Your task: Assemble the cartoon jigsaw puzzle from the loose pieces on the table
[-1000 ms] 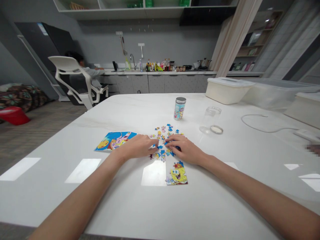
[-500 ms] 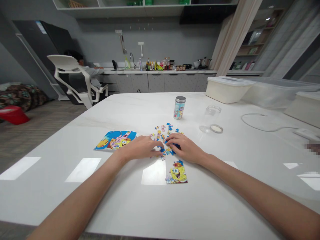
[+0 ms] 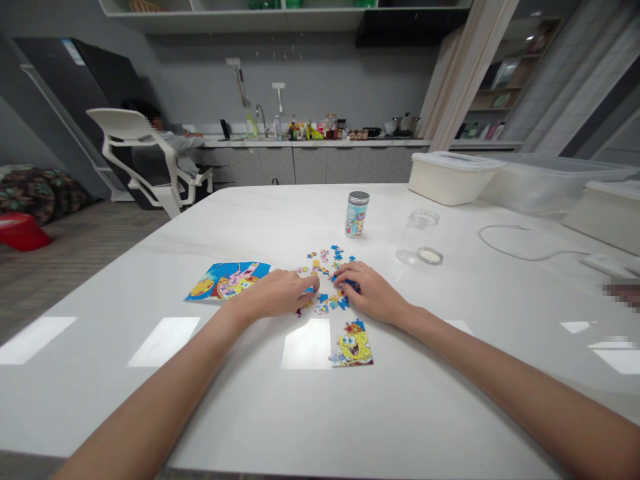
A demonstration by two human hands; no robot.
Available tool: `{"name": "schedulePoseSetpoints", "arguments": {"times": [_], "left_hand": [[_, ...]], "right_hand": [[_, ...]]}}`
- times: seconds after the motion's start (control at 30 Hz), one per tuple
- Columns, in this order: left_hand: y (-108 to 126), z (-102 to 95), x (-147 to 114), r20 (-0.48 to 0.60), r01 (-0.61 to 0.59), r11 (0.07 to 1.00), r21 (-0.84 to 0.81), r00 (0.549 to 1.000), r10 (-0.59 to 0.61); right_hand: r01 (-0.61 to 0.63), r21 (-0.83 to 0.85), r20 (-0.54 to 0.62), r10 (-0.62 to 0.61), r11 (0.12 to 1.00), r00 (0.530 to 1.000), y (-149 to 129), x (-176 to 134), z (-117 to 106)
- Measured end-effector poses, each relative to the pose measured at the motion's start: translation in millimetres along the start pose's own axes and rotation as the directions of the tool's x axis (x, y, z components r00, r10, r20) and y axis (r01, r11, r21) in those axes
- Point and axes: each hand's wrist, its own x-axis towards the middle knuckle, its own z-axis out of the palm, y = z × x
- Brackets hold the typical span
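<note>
Loose jigsaw puzzle pieces (image 3: 323,299) lie in a scattered pile on the white table, many of them blue. My left hand (image 3: 280,292) is at the pile's left side, thumb and fingers closed around a blue puzzle piece (image 3: 311,290). Across from it, my right hand (image 3: 373,293) rests over the right side with fingers curved and apart; blue pieces show under them, and none is clearly gripped. Nearer to me is a joined puzzle section (image 3: 353,345) showing a yellow cartoon face. The picture sheet (image 3: 227,280) lies flat, left of my left hand.
A printed tin with a grey lid (image 3: 357,215) stands behind the pile. To its right are a clear plastic jar (image 3: 423,227) and a round lid (image 3: 430,256). White bins (image 3: 453,179) and a cable (image 3: 505,250) occupy the right side. A person sits in a white chair (image 3: 135,157) beyond.
My left hand has shifted slightly left, drawing away from the middle of the pile, and its fingers have come closer together. My right hand stays nearly in place. The view has shifted a little.
</note>
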Motion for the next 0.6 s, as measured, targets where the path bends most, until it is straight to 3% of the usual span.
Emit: {"name": "schedulePoseSetpoints", "arguments": {"times": [0.37, 0.6], "left_hand": [[-6.1, -4.2, -1.4, 0.021, 0.062, 0.998, 0.017, 0.998, -0.062], [-24.2, -12.7, -7.0, 0.119, 0.144, 0.985, -0.097, 0.984, -0.132]], "right_hand": [[0.03, -0.001, 0.025, -0.03, 1.0, 0.999, 2.6, -1.3, 1.1], [0.039, -0.016, 0.055, -0.038, 0.999, 0.998, 1.9, -0.3, 1.6]]}}
